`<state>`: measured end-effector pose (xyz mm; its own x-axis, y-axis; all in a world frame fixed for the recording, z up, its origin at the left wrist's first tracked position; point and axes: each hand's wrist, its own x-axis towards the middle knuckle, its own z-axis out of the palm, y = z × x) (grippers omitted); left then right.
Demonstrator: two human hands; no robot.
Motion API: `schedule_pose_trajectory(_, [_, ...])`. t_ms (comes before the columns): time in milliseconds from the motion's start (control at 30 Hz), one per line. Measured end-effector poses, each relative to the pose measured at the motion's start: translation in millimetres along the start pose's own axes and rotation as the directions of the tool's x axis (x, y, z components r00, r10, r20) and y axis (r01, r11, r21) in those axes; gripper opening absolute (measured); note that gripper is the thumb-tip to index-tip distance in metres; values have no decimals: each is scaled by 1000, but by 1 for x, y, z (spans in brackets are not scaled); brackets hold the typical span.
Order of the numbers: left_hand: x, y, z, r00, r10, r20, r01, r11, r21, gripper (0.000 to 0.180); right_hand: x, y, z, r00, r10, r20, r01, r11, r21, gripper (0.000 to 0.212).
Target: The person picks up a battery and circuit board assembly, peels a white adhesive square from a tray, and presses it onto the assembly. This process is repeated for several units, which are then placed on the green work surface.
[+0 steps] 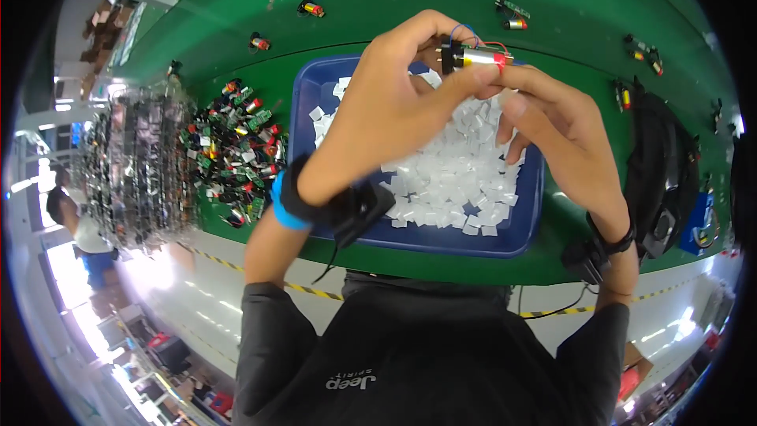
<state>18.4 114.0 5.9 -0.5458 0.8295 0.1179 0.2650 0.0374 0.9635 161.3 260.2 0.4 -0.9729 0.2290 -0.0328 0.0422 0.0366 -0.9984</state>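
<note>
A small cylindrical battery (481, 57), silver with red and yellow bands, is in my left hand (402, 99). It has a black end piece and thin red and blue wires, and it lies level between the thumb and fingers above the tray. My right hand (564, 122) is at the battery's red end, its index fingertip close against it; whether they touch I cannot tell. The right thumb and fingers are loosely bent and apart. Below both hands is a blue tray (520, 248) holding many small white square pieces (449, 189).
A heap of similar battery assemblies with green boards (236, 150) lies left of the tray, beside clear plastic packs (138, 166). Single assemblies (313, 9) are scattered along the green table (394, 0). A black bag (662, 166) lies right. A person (87, 229) is at far left.
</note>
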Motion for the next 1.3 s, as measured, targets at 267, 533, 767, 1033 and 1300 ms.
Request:
schedule_pose_trajectory(267, [98, -77, -81, 930, -336, 150, 233, 853, 467, 55, 113, 67, -111, 965, -17, -263, -136, 821, -554, 39])
schedule_pose_trajectory(533, [34, -74, -92, 987, 158, -39, -117, 853, 508, 44, 130, 94, -113, 954, 133, -269, -275, 747, -605, 30])
schedule_pose_trajectory(767, [-55, -21, -57, 992, 121, -21, -111, 956, 270, 36, 43, 15, -13, 772, -590, 237, 490, 316, -812, 13])
schedule_pose_trajectory(1033, [-66, -28, -38, 943, 306, 133, -325, 930, 170, 35, -29, -17, 38, 713, -527, 462, 592, 100, -800, 38])
schedule_pose_trajectory(1300, [-72, -33, -47, 881, 435, 187, -466, 868, 171, 27, -18, -5, 41, 702, -601, 382, 570, 154, -807, 34])
